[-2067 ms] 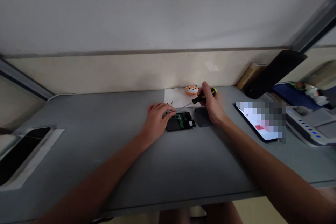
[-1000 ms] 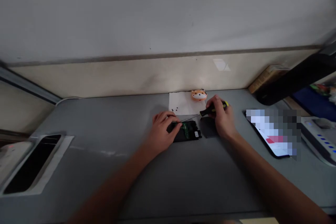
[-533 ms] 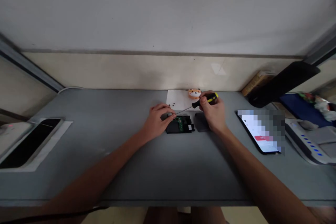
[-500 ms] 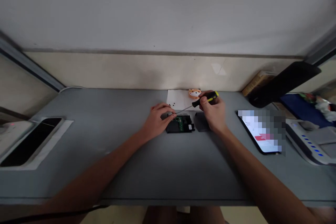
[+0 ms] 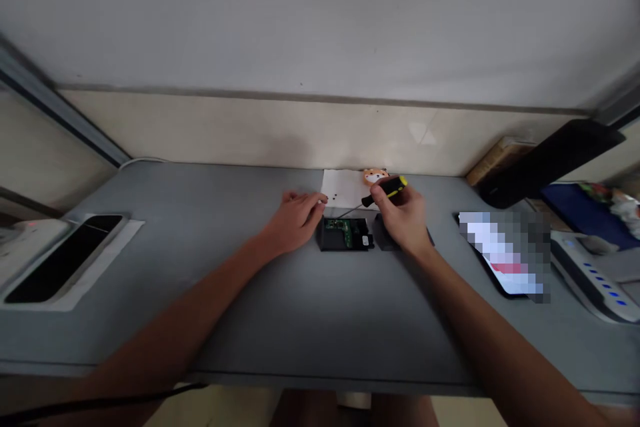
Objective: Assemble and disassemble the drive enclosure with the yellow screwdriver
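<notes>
Left to right along the desk [image 5: 210, 320]. Near the left edge, a black phone [image 5: 65, 259] lies on a white sheet. Your left hand [image 5: 295, 219] is mid-desk, open, fingers loosely together, gripping nothing. Its fingertips are close to a few small black screws [image 5: 325, 199] on a white paper [image 5: 345, 188]. An orange toy [image 5: 375, 177] sits at the paper's far edge, by the wall. The task's main item, a green circuit board [image 5: 336, 232] in a black case [image 5: 346, 243], lies just in front of the paper. Your right hand [image 5: 400, 213] is clamped on a yellow-and-black screwdriver [image 5: 389, 190], shaft angled down-left over the board; can't tell if the tip touches. A dark cover [image 5: 386, 235] sits just right of the case, under that hand. Farther right: a phone with a blurred screen [image 5: 500, 253], then a device with blue lights [image 5: 593, 287]. Looks like screw work on the board; next move calls for the tip square on a screw, case steadied.
</notes>
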### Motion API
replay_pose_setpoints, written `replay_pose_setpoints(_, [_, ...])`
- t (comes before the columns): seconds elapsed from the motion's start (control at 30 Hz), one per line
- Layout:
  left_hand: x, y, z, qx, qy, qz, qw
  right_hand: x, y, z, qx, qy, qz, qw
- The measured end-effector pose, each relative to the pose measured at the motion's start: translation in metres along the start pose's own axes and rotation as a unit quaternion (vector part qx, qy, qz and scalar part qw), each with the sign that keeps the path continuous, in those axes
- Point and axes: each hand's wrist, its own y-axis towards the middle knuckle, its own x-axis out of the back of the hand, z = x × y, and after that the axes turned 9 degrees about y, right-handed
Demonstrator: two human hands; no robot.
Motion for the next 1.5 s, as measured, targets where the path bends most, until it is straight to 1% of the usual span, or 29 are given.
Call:
replay_pose_setpoints(0.1, [-0.001, 0.001, -0.001, -0.025, 0.002, 0.01, 1.0, 0.0, 0.0, -0.001, -0.013, -0.003, 0.008, 1.0])
replay_pose_setpoints(0.3, [-0.002, 0.0, 0.001, -0.072, -0.018, 0.007, 0.997, 0.0, -0.001, 0.0, -0.027, -0.017, 0.044, 0.999])
replay_pose_setpoints(0.37, [-0.002, 0.0, 0.001, -0.082, -0.023, 0.006, 0.996, 0.0, -0.001, 0.0, -0.026, -0.016, 0.045, 0.999])
replay_pose_setpoints(0.5, [-0.001, 0.0, 0.0, -0.086, -0.025, 0.004, 0.996, 0.001, -0.001, -0.001, -0.017, -0.016, 0.035, 0.999])
replay_pose_setpoints(0.83, [0.001, -0.002, -0.002, -0.088, -0.03, 0.005, 0.996, 0.0, -0.003, 0.003, -0.016, -0.018, 0.047, 0.999])
replay_pose_setpoints(1.07, [-0.005, -0.001, 0.001, -0.094, -0.033, -0.01, 0.995, -0.001, -0.005, 0.009, -0.009, -0.029, 0.051, 0.998])
replay_pose_setpoints(1.17, [-0.007, -0.001, 0.0, -0.087, -0.031, -0.013, 0.996, -0.003, -0.006, 0.014, -0.008, -0.042, 0.058, 0.997])
replay_pose_setpoints(1.33, [-0.007, -0.002, -0.002, -0.07, -0.036, -0.018, 0.997, -0.014, -0.004, 0.026, -0.004, -0.075, 0.105, 0.992])
replay_pose_setpoints(1.5, [-0.012, -0.001, 0.0, -0.057, -0.038, -0.011, 0.998, -0.031, 0.007, 0.037, 0.036, -0.138, 0.174, 0.974])
